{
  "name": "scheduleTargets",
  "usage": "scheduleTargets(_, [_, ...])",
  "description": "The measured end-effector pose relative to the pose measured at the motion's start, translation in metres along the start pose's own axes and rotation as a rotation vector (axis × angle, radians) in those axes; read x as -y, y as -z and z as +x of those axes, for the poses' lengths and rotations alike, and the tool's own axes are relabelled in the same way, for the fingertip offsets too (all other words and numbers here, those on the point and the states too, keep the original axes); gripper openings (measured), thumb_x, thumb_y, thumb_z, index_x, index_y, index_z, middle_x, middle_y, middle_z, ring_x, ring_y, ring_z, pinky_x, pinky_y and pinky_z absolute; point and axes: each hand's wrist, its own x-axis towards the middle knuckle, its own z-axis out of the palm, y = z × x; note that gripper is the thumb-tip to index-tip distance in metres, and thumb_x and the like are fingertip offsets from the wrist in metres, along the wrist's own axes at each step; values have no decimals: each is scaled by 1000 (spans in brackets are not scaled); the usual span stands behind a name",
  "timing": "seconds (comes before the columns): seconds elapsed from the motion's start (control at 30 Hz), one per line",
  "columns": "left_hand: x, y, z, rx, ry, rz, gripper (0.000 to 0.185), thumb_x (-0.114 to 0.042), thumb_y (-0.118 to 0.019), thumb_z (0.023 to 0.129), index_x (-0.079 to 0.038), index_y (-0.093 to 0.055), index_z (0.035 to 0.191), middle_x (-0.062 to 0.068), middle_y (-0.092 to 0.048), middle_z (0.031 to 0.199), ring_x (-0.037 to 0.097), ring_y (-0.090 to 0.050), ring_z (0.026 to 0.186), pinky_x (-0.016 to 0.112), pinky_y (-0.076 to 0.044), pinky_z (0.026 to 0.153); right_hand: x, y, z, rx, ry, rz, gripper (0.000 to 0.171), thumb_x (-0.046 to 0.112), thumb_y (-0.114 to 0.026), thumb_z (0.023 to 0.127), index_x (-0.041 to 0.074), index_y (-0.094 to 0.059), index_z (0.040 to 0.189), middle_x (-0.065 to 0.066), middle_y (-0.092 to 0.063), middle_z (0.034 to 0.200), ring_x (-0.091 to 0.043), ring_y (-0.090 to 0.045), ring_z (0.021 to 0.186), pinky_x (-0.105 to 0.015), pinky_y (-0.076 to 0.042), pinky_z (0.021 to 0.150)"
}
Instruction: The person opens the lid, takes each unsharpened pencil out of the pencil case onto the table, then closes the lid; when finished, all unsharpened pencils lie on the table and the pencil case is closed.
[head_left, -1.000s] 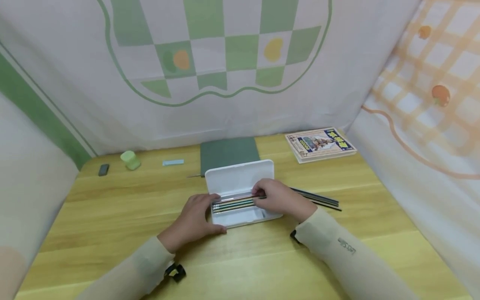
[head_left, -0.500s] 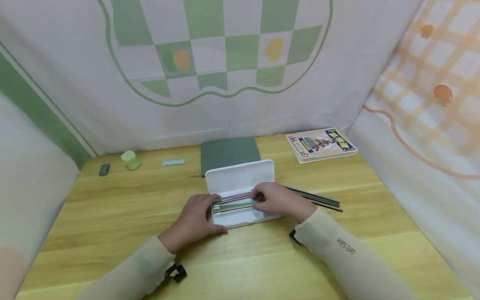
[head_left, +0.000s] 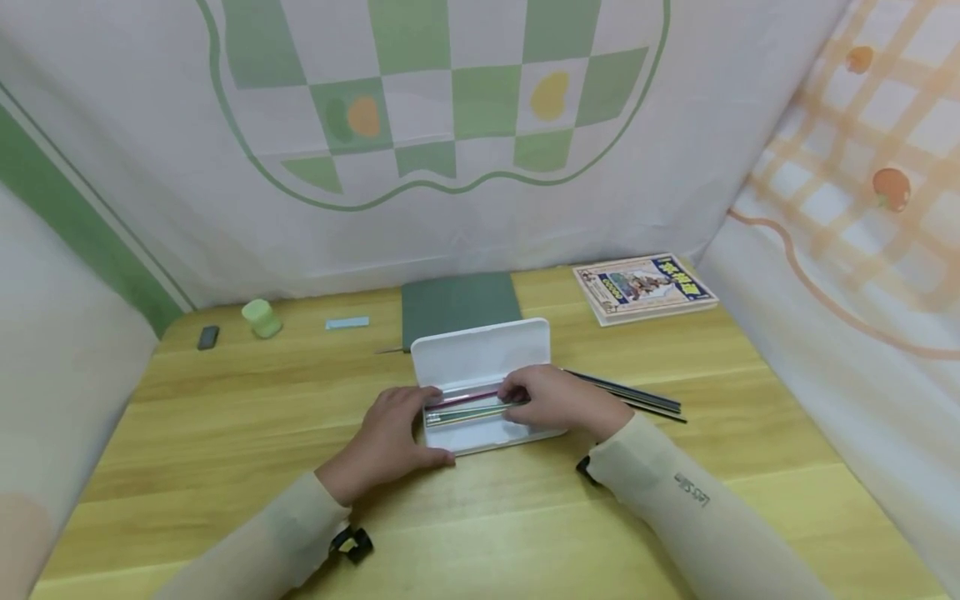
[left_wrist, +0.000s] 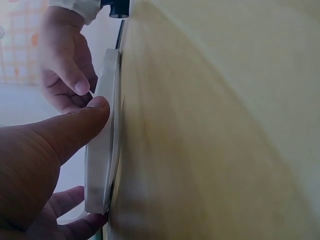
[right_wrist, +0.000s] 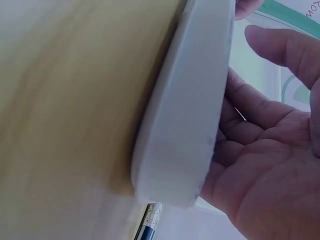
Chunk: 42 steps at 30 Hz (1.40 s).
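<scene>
A white pencil case point(head_left: 480, 354) lies on the wooden table with its lid raised. Several pencils point(head_left: 468, 413) lie lengthwise in its tray, a reddish one toward the hinge. My left hand point(head_left: 390, 433) grips the case's left end, its thumb along the front wall, as the left wrist view also shows. Over the tray's right half is my right hand point(head_left: 558, 400), fingers reaching down among the pencils. In the right wrist view the thumb of that hand point(right_wrist: 270, 135) stands apart from the fingers, whose tips are hidden behind the case wall.
Several dark pencils point(head_left: 637, 396) lie right of the case. Behind it is a dark green notebook point(head_left: 457, 304); a comic-style book point(head_left: 645, 289) sits back right. At back left are a light blue strip point(head_left: 347, 323), a green object point(head_left: 262, 318) and a small grey block point(head_left: 208, 337).
The pencils in the tray have spread apart, and the reddish one shows more separately now. My right hand has shifted slightly; my left hand stays on the case.
</scene>
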Motion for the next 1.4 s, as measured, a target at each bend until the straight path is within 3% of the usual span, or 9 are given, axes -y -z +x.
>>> scheduleTargets(0.23, [-1, 0, 0, 9, -6, 3, 97, -56, -92, 71, -19, -52, 151, 6, -53, 152, 32, -39, 143, 52, -29, 120, 2, -1, 1, 5, -17, 0, 21, 19, -76, 94, 9, -75, 112, 6, -70, 98, -9, -62, 90, -35, -55, 86])
scheduleTargets(0.6, [-1, 0, 2, 12, -7, -1, 97, -56, -92, 72, -18, -52, 151, 6, -53, 152, 32, -39, 143, 52, -29, 120, 0, -4, 3, -31, 6, -91, 9, 12, -72, 94, 17, -76, 101, 7, -68, 94, -12, -58, 87, -36, -51, 84])
scheduleTargets(0.93, [-2, 0, 3, 5, -25, -1, 96, -53, -93, 72, -16, -52, 150, 9, -54, 150, 34, -41, 142, 54, -31, 119, 4, -2, 1, -91, -2, -60, 10, 12, -71, 96, 12, -79, 102, 6, -72, 96, -12, -63, 92, -39, -55, 88])
scheduleTargets(1.13, [-2, 0, 2, 11, -13, -11, 98, -53, -93, 72, -15, -51, 151, 9, -54, 151, 35, -40, 142, 55, -30, 120, 2, 2, -4, -124, -16, -21, 11, 11, -69, 96, 9, -77, 104, 4, -71, 96, -12, -62, 88, -36, -55, 83])
scheduleTargets(1.4, [-2, 0, 0, 13, 12, 6, 98, -54, -93, 71, -18, -51, 152, 6, -53, 152, 33, -38, 144, 52, -29, 121, -9, 15, -29, -189, -11, 42, 7, 12, -71, 94, 10, -75, 99, 4, -69, 90, -12, -61, 83, -34, -54, 77])
